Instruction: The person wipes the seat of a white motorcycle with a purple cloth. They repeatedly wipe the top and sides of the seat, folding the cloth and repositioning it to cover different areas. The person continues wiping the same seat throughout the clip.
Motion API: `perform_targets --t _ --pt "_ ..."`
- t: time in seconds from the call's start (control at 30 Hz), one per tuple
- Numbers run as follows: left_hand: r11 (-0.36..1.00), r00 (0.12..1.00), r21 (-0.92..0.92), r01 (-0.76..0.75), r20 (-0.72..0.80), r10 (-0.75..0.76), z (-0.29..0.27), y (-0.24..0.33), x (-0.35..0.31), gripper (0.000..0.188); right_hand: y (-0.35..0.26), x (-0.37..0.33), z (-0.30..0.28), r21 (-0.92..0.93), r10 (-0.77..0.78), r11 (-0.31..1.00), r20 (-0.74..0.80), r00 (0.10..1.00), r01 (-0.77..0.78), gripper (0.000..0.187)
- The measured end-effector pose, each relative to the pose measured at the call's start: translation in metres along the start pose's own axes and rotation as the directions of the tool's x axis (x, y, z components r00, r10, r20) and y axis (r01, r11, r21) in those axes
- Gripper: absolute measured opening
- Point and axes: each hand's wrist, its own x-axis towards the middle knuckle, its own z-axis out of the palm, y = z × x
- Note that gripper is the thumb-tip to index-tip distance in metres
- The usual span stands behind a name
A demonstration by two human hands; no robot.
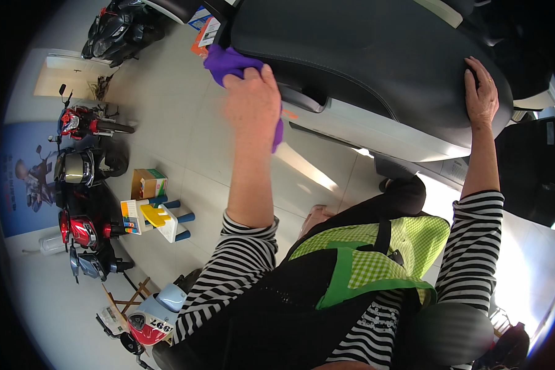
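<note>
A black padded scooter seat [351, 46] with a stitched seam stretches across the upper part of the view, above a pale silver side panel [376, 126]. My left hand [253, 102] is closed round a purple cloth [234, 63], slightly blurred, beside the dark grab handle [299, 98] at the seat's left side. Part of the cloth hangs below the hand. On the seat's right end my right hand [480, 92] rests flat with its fingers stretched out, holding nothing.
Several motorcycles and scooters [83, 231] stand along the left wall. A small white and yellow plastic stool [157, 216] and a cardboard box [148, 184] are on the tiled floor [185, 123]. Below me show a green checked apron [382, 265] and a dark trouser leg.
</note>
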Motion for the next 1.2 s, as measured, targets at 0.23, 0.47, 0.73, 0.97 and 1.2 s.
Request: perform_targets --t 0.23,0.47,0.73,0.97,1.2 --pt "0.964 0.97 0.108 -0.243 0.0 0.244 0.005 0.042 -0.024 0.036 0.004 -0.006 0.003 0.153 -0.011 0.988 0.035 0.999 0.006 0.035" --pt "0.916 0.915 -0.078 -0.393 0.07 0.398 0.012 0.086 -0.058 0.022 -0.028 -0.088 -0.004 0.426 0.015 0.905 -0.021 1.0 -0.004 0.048" --pt "0.355 0.912 -0.901 -0.249 -0.095 0.4 -0.019 0.034 -0.02 0.03 -0.023 -0.302 -0.03 0.515 0.372 0.469 0.622 0.689 -0.718 0.046" --pt "0.732 0.949 -0.605 -0.315 -0.203 0.241 -0.003 0.019 0.101 0.048 -0.042 -0.428 -0.074 0.575 0.527 -0.142 0.733 0.43 -0.806 0.042" --pt "0.959 0.973 -0.176 -0.222 -0.099 0.207 0.031 0.076 0.09 0.042 -0.036 -0.421 -0.072 0.681 0.581 -0.406 0.707 0.404 -0.609 0.042"
